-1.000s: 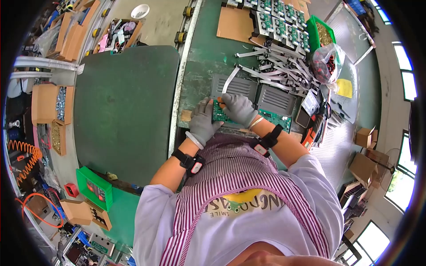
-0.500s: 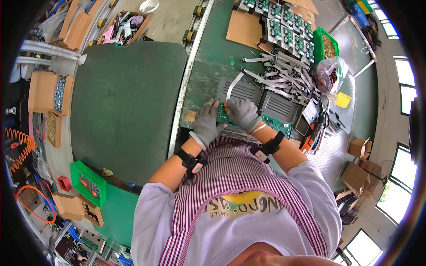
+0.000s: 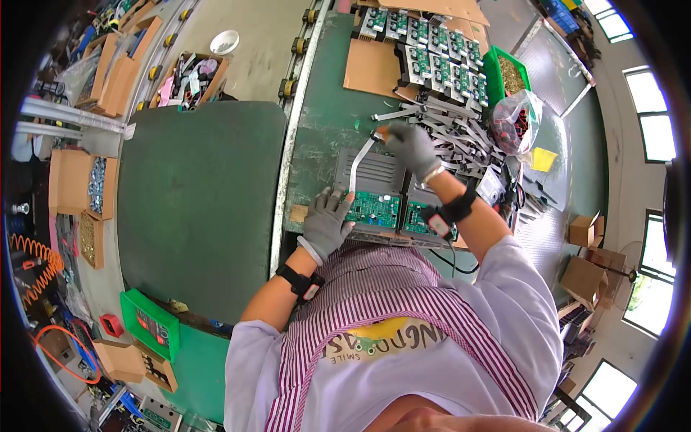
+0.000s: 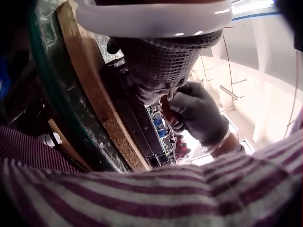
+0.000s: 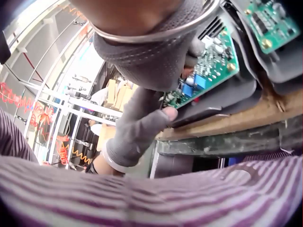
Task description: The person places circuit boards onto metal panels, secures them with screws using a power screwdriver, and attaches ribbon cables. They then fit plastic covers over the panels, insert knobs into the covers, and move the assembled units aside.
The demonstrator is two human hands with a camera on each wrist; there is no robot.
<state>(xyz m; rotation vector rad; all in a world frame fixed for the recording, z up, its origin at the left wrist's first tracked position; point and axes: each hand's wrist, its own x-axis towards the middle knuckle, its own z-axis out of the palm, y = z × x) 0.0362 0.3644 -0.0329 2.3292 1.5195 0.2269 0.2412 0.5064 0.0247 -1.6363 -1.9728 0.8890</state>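
Note:
A green circuit board lies in a dark grey ribbed casing at the near edge of the bench. My gloved left hand rests at the board's left end, fingers extended; its thumb touches the board's edge in the right wrist view. From beside the left fingertips, a flat grey ribbon cable rises over the casing. My gloved right hand is above the casing, pinching the cable's dark upper connector between thumb and fingers. A second board lies to the right in a neighbouring casing.
Loose ribbon cables are heaped behind the right hand. Farther back are rows of board assemblies, a green bin of brass-coloured parts and a clear bag. A wooden strip runs along the bench edge.
My right hand has left the board and moved up and away to the cable's upper end. The left hand stays at the board's left end, and more of both boards shows.

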